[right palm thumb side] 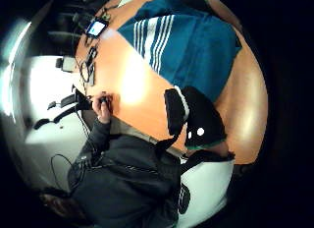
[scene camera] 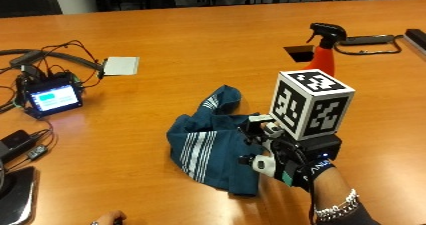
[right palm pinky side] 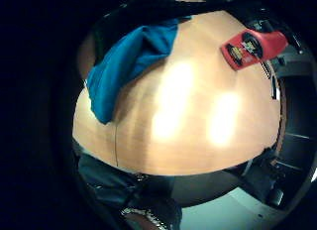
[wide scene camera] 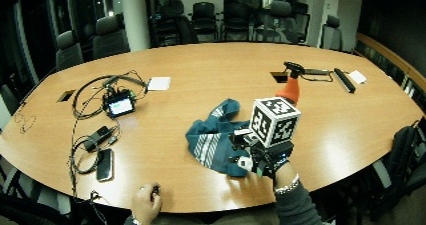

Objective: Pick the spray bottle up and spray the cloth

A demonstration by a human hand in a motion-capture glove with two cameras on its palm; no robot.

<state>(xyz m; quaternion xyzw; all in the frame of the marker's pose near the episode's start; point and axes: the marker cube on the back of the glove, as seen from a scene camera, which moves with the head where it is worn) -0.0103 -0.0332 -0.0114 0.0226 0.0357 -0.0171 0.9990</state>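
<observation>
Outside view: gloved right hand (scene camera: 283,157) enters from the lower right of the frame, wrist low, raised over the near right edge of the teal striped cloth (scene camera: 206,145). Whether it touches the cloth cannot be told. Its fingers are mostly hidden under the rig, so no telling whether they are straight or curled. A bracelet (scene camera: 336,205) sits on the wrist.

The cloth lies rumpled on the wooden table (scene camera: 186,50), centre of frame, white stripes facing up. The spray bottle (scene camera: 324,47) (orange body, black trigger head) stands upright in the upper right, well apart from hand and cloth, untouched.

Wide outside view adds the whole oval table, the bare left hand (wide scene camera: 145,201) resting at the near edge, lower centre, and office chairs (wide scene camera: 110,35) round the far side. A small lit screen (wide scene camera: 120,105) with cables sits at left, a dark phone (wide scene camera: 104,164) nearer the edge.

Thumb-side palm view: the cloth fills the upper middle, stripes plain; the person's dark sleeve and the bare hand at the table edge show below it. No bottle here.

Little-finger-side palm view: the bottle appears at upper right (red label visible), the cloth bunched at upper left, bare tabletop between them.
</observation>
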